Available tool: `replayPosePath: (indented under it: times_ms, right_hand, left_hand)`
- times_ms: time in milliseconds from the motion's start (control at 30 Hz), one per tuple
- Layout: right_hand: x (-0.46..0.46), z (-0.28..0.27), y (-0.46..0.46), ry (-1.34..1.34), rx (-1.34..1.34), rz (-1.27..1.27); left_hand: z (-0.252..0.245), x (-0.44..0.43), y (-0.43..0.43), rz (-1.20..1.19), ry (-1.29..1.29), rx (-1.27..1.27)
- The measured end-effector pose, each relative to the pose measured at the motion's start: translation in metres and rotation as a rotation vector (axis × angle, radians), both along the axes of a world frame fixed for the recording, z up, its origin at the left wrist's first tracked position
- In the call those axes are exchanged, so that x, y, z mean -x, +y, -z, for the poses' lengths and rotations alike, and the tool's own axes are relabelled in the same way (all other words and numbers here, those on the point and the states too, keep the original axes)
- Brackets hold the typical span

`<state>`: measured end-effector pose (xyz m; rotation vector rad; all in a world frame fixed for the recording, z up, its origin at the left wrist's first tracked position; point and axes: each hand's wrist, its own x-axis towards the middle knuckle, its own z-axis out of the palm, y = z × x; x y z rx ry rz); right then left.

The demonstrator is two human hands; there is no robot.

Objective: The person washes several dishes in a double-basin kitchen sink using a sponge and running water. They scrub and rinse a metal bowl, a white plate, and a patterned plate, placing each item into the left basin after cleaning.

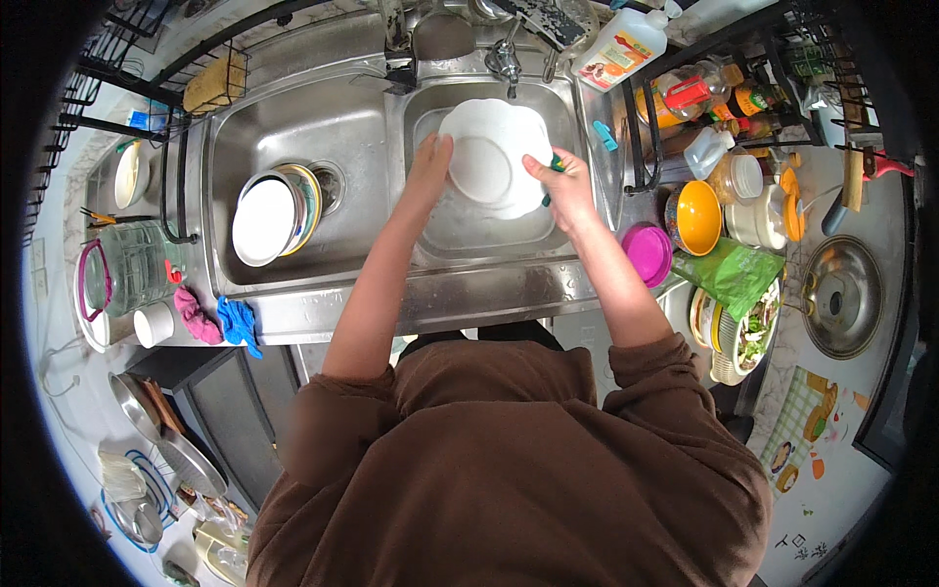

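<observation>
A white plate with a scalloped rim (499, 158) is held between my two hands above the right basin of a steel sink (506, 246). My left hand (431, 165) grips its left edge. On the opposite edge is my right hand (563, 183), thumb on the plate's face, with a green scouring pad (556, 163) partly showing between its fingers and the plate. The faucet (505, 60) stands just beyond the rim. In the left basin, a stack of plates and bowls, a white one (264, 222) on top, leans beside the drain (330, 187).
A magenta lid (647, 255), an orange bowl (698, 219) and a green bag (733, 271) lie right of the sink. Blue cloth (238, 324), pink cloth (196, 315) and a large glass jar (139, 264) are at left. Black wire racks (183, 139) flank both basins.
</observation>
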<state>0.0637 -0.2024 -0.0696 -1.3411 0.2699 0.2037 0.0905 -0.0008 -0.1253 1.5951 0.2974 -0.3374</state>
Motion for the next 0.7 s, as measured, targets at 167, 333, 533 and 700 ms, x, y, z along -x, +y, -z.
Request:
replayPosePath:
  times_ms: [167, 333, 533, 700]
  right_hand:
    - [-0.012, 0.005, -0.022, 0.233, -0.252, -0.074]
    - [-0.017, 0.029, -0.021, 0.323, -0.343, -0.08]
    - [-0.027, 0.034, -0.015, 0.155, 0.092, 0.261]
    - [-0.031, 0.015, 0.006, -0.077, 0.191, 0.004]
  left_hand:
    - [-0.002, 0.048, 0.019, -0.098, 0.204, 0.816]
    - [-0.017, 0.055, 0.015, -0.115, 0.137, 0.738]
    - [-0.031, 0.057, 0.01, -0.014, 0.03, 0.41]
    - [-0.035, 0.059, -0.003, 0.011, -0.116, 0.211]
